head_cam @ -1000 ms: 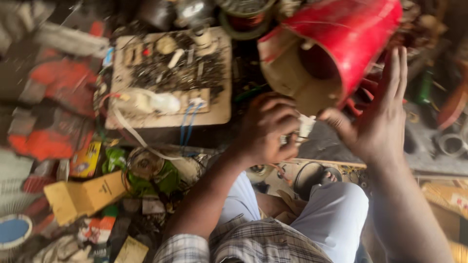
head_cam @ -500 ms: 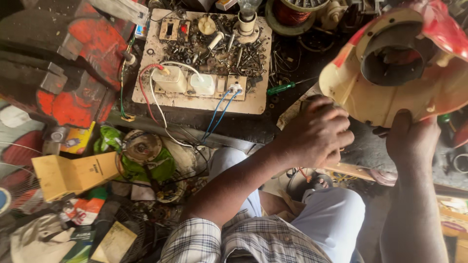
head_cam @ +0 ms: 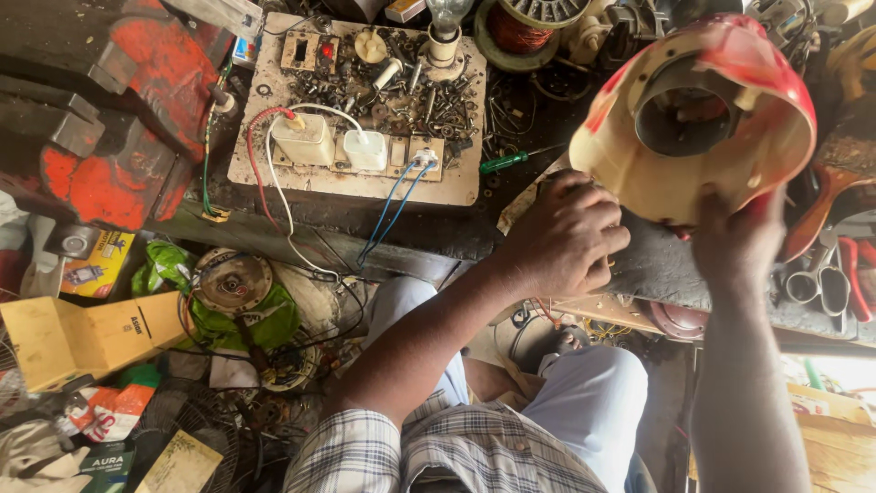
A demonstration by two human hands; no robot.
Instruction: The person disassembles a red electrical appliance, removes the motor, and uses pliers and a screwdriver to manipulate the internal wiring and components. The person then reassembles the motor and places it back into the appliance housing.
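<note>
yellow open carton (head_cam: 78, 336) at lower left, small yellow box (head_cam: 99, 263) above it, red-white packet (head_cam: 109, 411) below

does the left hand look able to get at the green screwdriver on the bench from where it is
Probably yes. The left hand rests on the bench edge, and the green screwdriver lies just beyond its knuckles with nothing between. The right hand holds the red and cream housing.

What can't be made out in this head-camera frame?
- Whatever the left hand grips at the bench edge: hidden under its curled fingers.
- The right hand fingertips: blurred, partly behind the red and cream housing.
- The housing's interior: dark through its round opening.
- Small screws and parts on the switch board: too small to tell.
- The bulb: cut off by the top edge.
</note>
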